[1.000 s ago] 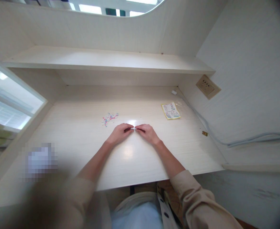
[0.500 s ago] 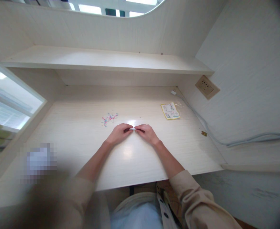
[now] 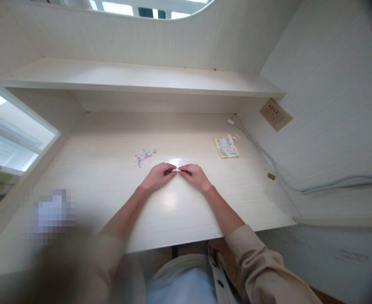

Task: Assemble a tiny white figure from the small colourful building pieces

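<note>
Both hands meet over the middle of the desk, fingertips almost touching. Between them is a small white piece [image 3: 176, 170], mostly covered by the fingers, so its kind is unclear. My left hand [image 3: 158, 175] is closed, pinching the piece's left end. From the other side my right hand [image 3: 196, 175] pinches its right end with thumb and fingers. A scatter of tiny pink, blue and white bits [image 3: 145, 156] lies on the desk just beyond my left hand; they are too small to name.
A yellow-edged printed sheet [image 3: 226, 146] lies to the right, near a small brown-gold piece [image 3: 271, 176]. A grey cable [image 3: 268, 158] runs along the right wall below a socket [image 3: 275, 115]. A shelf [image 3: 141, 80] spans the back. A blurred-out object [image 3: 50, 214] sits at the left.
Both hands keep their pinch on the small white piece in the same place. The view has shifted very slightly; nothing else visibly differs.
</note>
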